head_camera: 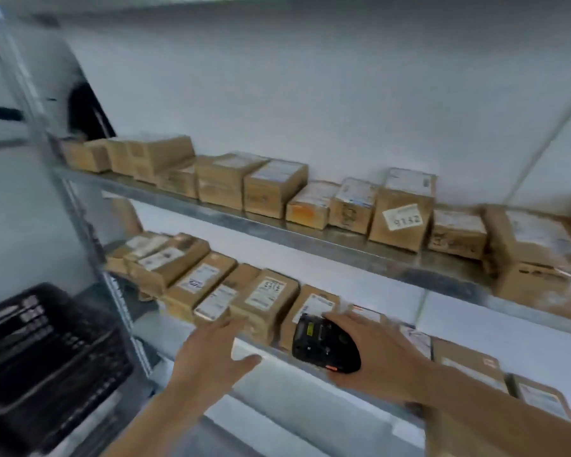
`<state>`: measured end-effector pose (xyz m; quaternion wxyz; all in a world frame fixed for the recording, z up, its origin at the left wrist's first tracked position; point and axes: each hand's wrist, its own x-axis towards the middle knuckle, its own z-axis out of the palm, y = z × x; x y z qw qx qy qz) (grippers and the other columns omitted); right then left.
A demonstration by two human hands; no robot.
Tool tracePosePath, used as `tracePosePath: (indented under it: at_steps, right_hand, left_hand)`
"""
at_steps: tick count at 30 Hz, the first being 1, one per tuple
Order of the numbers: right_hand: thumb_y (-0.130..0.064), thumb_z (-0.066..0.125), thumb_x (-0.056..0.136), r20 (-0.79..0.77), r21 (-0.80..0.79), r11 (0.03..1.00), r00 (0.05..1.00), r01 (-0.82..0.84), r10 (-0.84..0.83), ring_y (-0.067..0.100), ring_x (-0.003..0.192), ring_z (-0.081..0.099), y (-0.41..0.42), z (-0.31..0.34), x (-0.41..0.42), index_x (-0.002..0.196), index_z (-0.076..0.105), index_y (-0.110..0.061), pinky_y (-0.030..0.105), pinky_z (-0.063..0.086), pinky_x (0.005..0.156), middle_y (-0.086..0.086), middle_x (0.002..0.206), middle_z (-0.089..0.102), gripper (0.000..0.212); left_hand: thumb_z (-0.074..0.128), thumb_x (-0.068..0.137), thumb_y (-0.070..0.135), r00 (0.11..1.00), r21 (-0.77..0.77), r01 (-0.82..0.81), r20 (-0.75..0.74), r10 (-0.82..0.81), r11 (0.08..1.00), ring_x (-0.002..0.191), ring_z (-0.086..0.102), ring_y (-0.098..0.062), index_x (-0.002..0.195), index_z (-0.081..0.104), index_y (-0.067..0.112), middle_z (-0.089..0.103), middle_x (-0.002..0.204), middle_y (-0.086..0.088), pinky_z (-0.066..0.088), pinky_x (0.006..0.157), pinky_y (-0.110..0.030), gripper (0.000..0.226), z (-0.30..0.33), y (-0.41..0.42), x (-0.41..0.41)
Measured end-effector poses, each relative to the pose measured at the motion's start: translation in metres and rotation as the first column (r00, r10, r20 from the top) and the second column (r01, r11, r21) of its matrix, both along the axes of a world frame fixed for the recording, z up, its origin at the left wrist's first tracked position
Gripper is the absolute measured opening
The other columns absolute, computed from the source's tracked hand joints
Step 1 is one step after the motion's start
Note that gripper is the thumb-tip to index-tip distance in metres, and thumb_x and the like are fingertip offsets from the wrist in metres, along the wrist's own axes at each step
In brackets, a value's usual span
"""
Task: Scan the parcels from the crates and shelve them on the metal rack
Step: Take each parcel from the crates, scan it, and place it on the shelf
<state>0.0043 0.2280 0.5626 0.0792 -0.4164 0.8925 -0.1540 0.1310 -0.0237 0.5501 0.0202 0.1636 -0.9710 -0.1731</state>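
The metal rack [327, 240] fills most of what I see, its two shelves running from far left to near right against a white wall [310, 94]. The upper shelf carries a row of brown cardboard parcels [274, 188], one of them a taller box with a tilted white label reading 9132 [404, 214]. The lower shelf holds flatter parcels laid side by side, white labels facing up, among them a labelled parcel [267, 300] just beyond my fingers. At near left a black plastic crate [47, 351] sits beside the rack's upright post; I cannot see what is in it.

My right hand [376, 351] grips a black handheld scanner [323, 346], fingers curled over its top, at the front edge of the lower shelf and over a labelled parcel [314, 306]. My left hand [213, 352] holds nothing, fingers spread wide and straight, reaching toward the lower shelf with the fingertips close to the front of the parcels there; the blur keeps me from telling whether they touch.
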Motion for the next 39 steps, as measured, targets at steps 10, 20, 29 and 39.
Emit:
tracePosePath:
  at_steps: [10,20,29,39]
  right_hand:
    - [-0.062,0.072,0.073,0.002,-0.071,0.915,0.917,-0.397,0.398,0.003,0.1,0.06,-0.376,0.03,0.152,0.132,0.044,-0.046,0.028,0.054,0.081,-0.023,0.112,0.06,0.067]
    - [-0.068,0.067,0.08,-0.049,0.003,0.774,0.772,-0.634,0.633,0.006,0.122,0.055,-0.61,-0.001,0.256,0.155,0.03,-0.039,0.031,0.052,0.093,-0.025,0.14,0.045,0.088]
    - [-0.066,0.066,0.083,0.017,0.129,0.648,0.655,-0.751,0.756,0.011,0.127,0.053,-0.789,-0.08,0.281,0.155,0.029,-0.036,0.035,0.051,0.092,-0.021,0.146,0.043,0.086]
    - [-0.066,0.069,0.082,0.122,0.207,0.609,0.638,-0.766,0.761,0.014,0.119,0.057,-0.905,-0.187,0.303,0.154,0.03,-0.031,0.038,0.052,0.086,-0.017,0.14,0.047,0.088]
  left_hand:
    - [0.058,0.091,0.067,0.864,-0.027,-0.498,-0.109,0.492,0.867,0.143,0.041,-0.009,0.157,0.032,0.035,0.038,0.159,0.015,0.04,0.112,-0.03,0.078,0.013,-0.295,0.261]
    - [0.061,0.094,0.057,0.616,0.061,-0.782,-0.076,0.784,0.62,0.141,0.044,-0.01,0.155,0.037,0.031,0.041,0.158,0.014,0.045,0.107,-0.03,0.071,-0.03,-0.447,0.418]
    - [0.061,0.095,0.054,0.455,0.084,-0.888,0.016,0.89,0.452,0.137,0.048,-0.012,0.155,0.037,0.031,0.045,0.155,0.011,0.048,0.102,-0.032,0.069,-0.105,-0.568,0.446]
    - [0.057,0.096,0.057,0.38,0.168,-0.915,0.058,0.923,0.366,0.137,0.05,-0.017,0.157,0.033,0.029,0.044,0.157,0.006,0.049,0.101,-0.036,0.071,-0.202,-0.663,0.439]
